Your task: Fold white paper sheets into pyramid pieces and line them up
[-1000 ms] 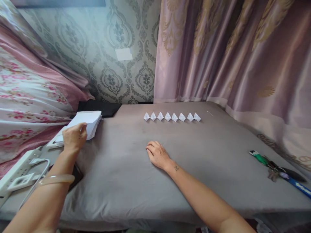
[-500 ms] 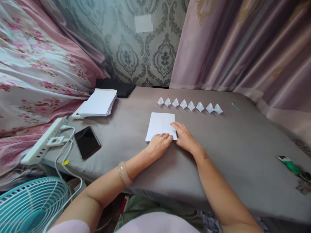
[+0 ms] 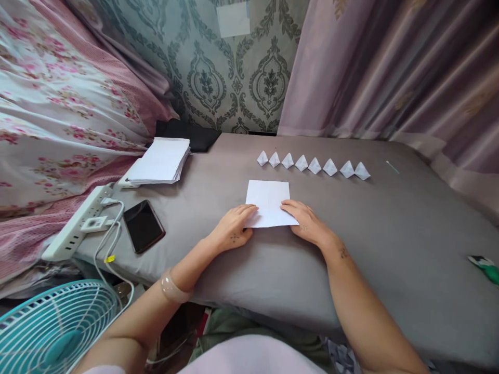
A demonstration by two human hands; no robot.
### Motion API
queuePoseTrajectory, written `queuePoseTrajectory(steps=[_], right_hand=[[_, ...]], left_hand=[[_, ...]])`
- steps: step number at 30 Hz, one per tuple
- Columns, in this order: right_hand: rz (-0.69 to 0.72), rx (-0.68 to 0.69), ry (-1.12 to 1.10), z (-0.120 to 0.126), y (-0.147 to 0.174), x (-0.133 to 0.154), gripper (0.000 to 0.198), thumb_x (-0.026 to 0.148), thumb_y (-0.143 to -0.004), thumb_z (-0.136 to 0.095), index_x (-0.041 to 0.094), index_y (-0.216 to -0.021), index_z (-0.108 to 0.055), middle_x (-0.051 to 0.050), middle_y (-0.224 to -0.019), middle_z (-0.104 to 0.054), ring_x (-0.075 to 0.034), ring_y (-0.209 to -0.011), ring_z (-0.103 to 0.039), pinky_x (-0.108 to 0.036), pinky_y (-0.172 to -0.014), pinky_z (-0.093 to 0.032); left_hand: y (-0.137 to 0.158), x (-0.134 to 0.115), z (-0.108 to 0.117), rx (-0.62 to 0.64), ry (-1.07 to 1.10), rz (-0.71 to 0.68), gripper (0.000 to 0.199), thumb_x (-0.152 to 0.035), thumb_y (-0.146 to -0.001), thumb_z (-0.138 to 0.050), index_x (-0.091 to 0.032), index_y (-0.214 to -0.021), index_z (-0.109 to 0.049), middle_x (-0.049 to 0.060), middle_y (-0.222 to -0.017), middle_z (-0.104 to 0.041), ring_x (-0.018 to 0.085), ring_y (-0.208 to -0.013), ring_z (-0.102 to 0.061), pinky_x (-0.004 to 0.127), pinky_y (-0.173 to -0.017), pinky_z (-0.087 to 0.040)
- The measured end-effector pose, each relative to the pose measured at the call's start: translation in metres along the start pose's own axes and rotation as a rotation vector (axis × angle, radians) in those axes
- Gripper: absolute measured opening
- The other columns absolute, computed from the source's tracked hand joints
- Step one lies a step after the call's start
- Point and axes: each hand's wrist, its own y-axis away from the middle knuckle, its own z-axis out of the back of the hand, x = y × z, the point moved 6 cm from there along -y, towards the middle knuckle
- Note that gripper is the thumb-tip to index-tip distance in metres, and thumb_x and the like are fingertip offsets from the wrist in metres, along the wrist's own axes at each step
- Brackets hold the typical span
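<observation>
I see the sheet of paper (image 3: 270, 202) lying flat on the grey table (image 3: 390, 244), square to me, its sides close to equal, so I call no long axis. Both hands sit at its near edge: my left hand (image 3: 233, 234) at the seven o'clock corner, fingers flat and spread on the paper, and my right hand (image 3: 306, 224) at the five o'clock corner, fingers laid on it the same way. Neither hand pinches or lifts anything; they press the sheet down, and both are equally near it. From either hand the bulk of the sheet lies toward twelve o'clock. Beyond it, at twelve to one o'clock, a row of small folded paper shapes (image 3: 314, 165) stands well apart from the sheet. At ten o'clock lies a stack of paper (image 3: 161, 160), and at nine o'clock a phone (image 3: 144, 226) with a dark screen. I can read no writing, brand or label anywhere.
</observation>
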Motion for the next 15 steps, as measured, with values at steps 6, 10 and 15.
queuePoseTrajectory(steps=[6, 10, 15], right_hand=[[-0.01, -0.026, -0.017, 0.002, 0.0, 0.0, 0.059, 0.003, -0.071, -0.047, 0.021, -0.125, -0.06, -0.009, -0.138, -0.053, -0.025, -0.128, -0.048, -0.045, -0.106, -0.039], [-0.002, -0.109, -0.137, 0.01, -0.003, 0.006, 0.042, 0.008, -0.079, -0.048, 0.021, -0.114, -0.067, -0.008, -0.129, -0.061, -0.023, -0.12, -0.055, -0.041, -0.104, -0.041], [-0.189, -0.45, -0.556, 0.045, 0.0, 0.007, 0.026, 0.04, -0.089, -0.055, 0.019, -0.093, -0.071, -0.003, -0.09, -0.072, -0.02, -0.088, -0.066, -0.033, -0.082, -0.051]], left_hand=[[-0.007, 0.036, 0.003, 0.005, 0.05, 0.026, 0.044, -0.008, -0.082, -0.044, -0.015, -0.124, -0.055, 0.014, -0.13, -0.06, 0.025, -0.119, -0.056, 0.043, -0.101, -0.047], [-0.021, 0.037, 0.006, -0.012, 0.111, -0.003, 0.033, -0.01, -0.083, -0.048, -0.018, -0.109, -0.065, 0.012, -0.123, -0.065, 0.025, -0.114, -0.059, 0.044, -0.099, -0.046], [-0.031, 0.029, 0.042, -0.234, 0.62, 0.264, 0.024, -0.037, -0.085, -0.059, -0.016, -0.092, -0.07, 0.007, -0.092, -0.072, 0.02, -0.087, -0.065, 0.034, -0.08, -0.051]])
